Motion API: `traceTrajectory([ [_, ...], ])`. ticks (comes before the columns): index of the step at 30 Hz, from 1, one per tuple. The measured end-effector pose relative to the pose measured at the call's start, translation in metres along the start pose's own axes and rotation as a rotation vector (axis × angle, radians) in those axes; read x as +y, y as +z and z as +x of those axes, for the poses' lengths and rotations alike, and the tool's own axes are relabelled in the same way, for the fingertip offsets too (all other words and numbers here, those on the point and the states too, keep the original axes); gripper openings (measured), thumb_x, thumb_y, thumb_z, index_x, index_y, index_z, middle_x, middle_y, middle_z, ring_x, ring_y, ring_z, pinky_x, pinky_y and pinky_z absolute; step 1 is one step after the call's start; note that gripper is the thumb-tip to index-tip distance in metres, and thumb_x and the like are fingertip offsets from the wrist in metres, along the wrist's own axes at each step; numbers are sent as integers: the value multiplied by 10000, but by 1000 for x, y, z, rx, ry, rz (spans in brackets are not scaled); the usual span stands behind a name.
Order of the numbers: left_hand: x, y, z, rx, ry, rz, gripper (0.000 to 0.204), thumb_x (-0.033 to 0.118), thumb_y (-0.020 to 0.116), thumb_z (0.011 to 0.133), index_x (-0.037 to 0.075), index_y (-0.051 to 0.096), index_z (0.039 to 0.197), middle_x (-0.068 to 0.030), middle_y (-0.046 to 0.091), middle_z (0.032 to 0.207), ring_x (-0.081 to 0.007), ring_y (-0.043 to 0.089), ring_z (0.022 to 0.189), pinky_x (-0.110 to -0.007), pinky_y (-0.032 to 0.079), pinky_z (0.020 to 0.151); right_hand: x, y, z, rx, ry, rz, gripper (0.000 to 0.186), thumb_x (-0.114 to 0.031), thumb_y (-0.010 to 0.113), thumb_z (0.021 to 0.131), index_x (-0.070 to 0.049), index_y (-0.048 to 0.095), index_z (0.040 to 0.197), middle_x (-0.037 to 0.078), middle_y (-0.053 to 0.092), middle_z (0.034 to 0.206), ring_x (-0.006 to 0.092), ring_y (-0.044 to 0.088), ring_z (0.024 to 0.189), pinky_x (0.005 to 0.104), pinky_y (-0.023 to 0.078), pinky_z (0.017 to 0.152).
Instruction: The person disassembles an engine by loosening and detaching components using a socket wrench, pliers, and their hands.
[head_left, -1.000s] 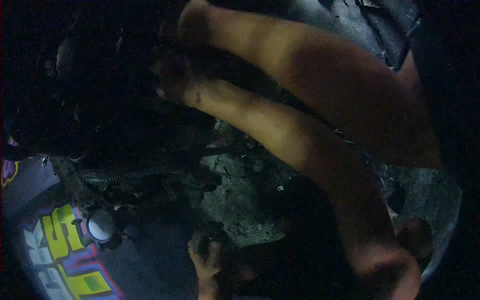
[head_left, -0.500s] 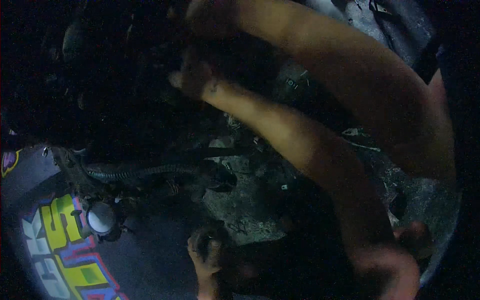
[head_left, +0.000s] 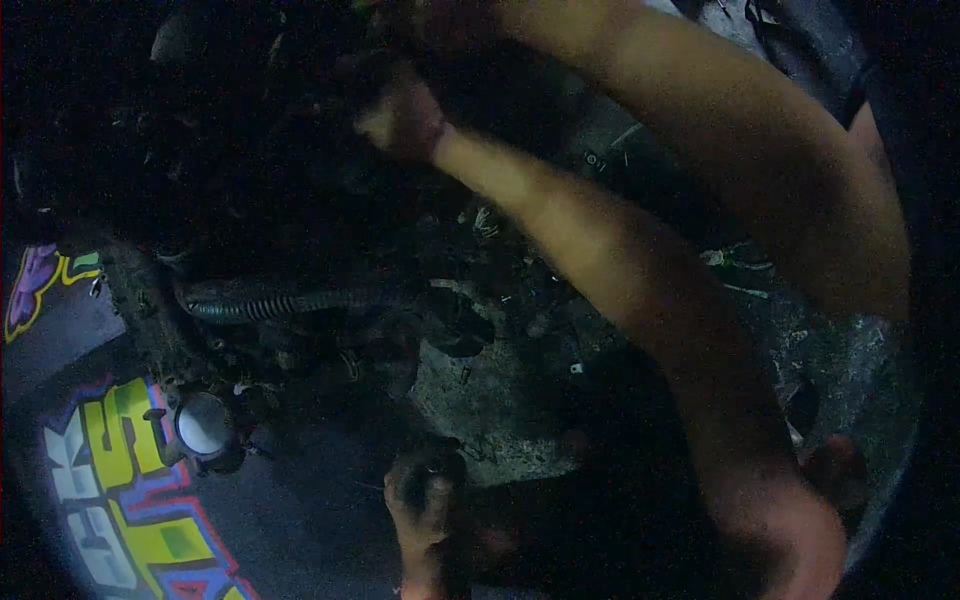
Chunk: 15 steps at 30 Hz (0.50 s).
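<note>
The frame is very dark. My left forearm comes in from the lower right, and my left hand [head_left: 402,118] is curled at a dark mass of machine parts [head_left: 230,150] near the upper middle. Whatever lies in its fingers is lost in the gloom. Closer to the camera, my right forearm crosses the upper right. My right hand [head_left: 440,22] is dim and partly cut off by the top edge, so its fingers cannot be made out. Below the parts runs a ridged hose [head_left: 240,308].
Another person's hand [head_left: 425,495] rises from the lower edge, fingers bent. A round pale lamp or mirror [head_left: 205,424] stands at the lower left before a wall with bright painted lettering [head_left: 130,430]. Small metal pieces [head_left: 595,159] lie on the grimy grey floor [head_left: 500,440].
The hose and round pale object sit higher in view. My left hand has shifted slightly up and right; my right hand is higher and more cut off. The other person's hand stays nearly in place.
</note>
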<state>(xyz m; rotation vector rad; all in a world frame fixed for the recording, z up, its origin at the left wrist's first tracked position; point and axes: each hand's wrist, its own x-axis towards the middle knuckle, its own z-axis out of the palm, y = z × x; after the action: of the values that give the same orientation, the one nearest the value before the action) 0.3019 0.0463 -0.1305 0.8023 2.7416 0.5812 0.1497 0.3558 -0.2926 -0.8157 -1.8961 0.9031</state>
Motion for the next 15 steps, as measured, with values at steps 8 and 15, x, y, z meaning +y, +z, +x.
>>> traceTrajectory([
  [8,-30,-5,-24,187,-23,-63,631,478,621,652,-19,495,1020,-152,527,987,-291,491,922,-418,353,813,8,-1,-15,52,97,-23,439,-308,570,717,23,499,996,211,496,982,311,486,946,391,413,795],
  [15,-23,-12,-25,71,-112,-62,714,514,609,650,5,417,1114,-155,481,1043,-277,461,972,-405,342,839,-19,-56,-15,-163,312,273,418,-311,558,729,9,509,994,207,493,1003,312,474,975,393,406,809],
])
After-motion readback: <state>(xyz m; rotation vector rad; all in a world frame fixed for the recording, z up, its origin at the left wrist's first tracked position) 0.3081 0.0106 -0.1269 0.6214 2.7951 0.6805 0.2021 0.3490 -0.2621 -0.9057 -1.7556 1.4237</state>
